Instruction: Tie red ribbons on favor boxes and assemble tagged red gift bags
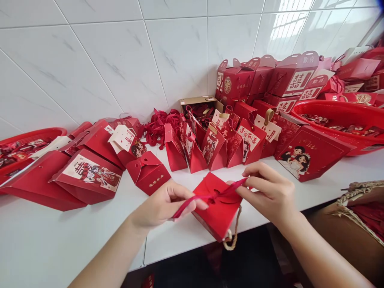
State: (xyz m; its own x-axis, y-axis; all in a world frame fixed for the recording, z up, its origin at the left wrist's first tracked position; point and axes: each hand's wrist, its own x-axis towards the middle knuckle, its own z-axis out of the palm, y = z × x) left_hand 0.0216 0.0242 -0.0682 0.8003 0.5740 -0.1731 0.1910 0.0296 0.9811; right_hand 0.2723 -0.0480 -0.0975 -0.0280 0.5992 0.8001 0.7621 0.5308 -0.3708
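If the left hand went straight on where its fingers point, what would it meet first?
Probably the red box under the ribbon it holds; the left hand overlaps that box in view, though its height above it is unclear.

Finished red gift boxes [88, 178] are grouped left of the hands — a heap of loose ribbon [159, 126] is seen beyond them, and a red basin [339, 124] is placed to the right.
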